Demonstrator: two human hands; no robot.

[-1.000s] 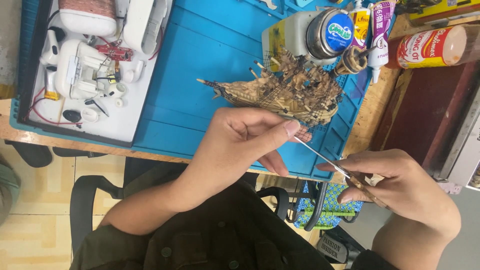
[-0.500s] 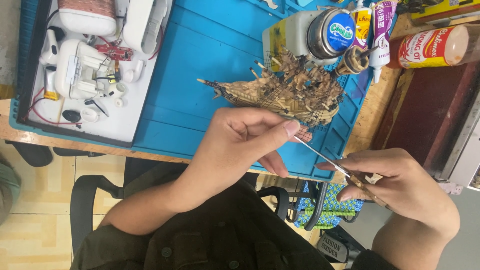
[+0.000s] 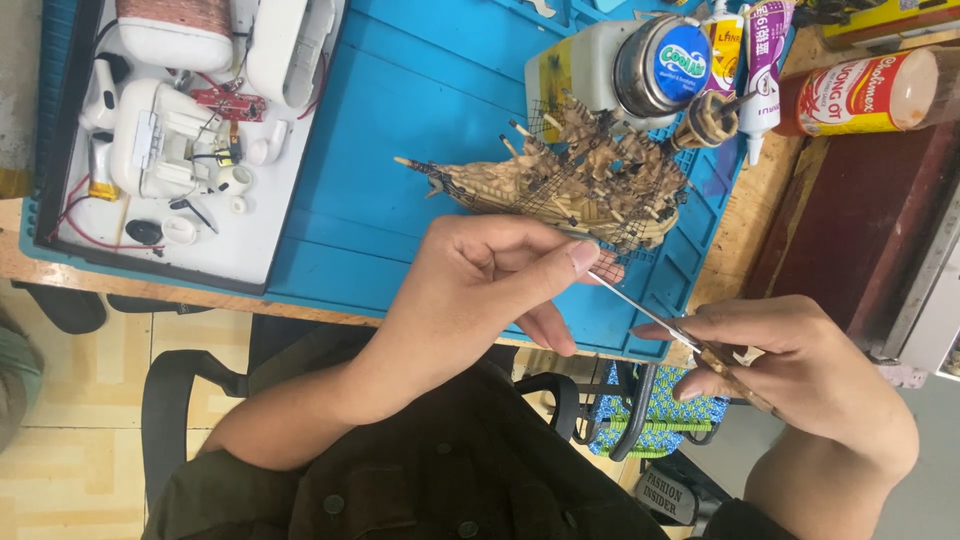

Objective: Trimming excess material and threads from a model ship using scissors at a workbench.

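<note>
You're pinching a thin stick (image 3: 640,303) between both hands: left hand (image 3: 480,290) clamped on its tip, right hand (image 3: 790,365) gripping the other end together with a small tool whose kind I can't make out. That tip is sitting right against the model ship (image 3: 570,185) on the blue mat (image 3: 400,110), so one twitch probably snaps rigging. Glue bottles (image 3: 745,60) and a tin (image 3: 660,65) are crowding just behind the ship. The mat left of the ship looks open, and the tabletop edge is right under your hands.
</note>
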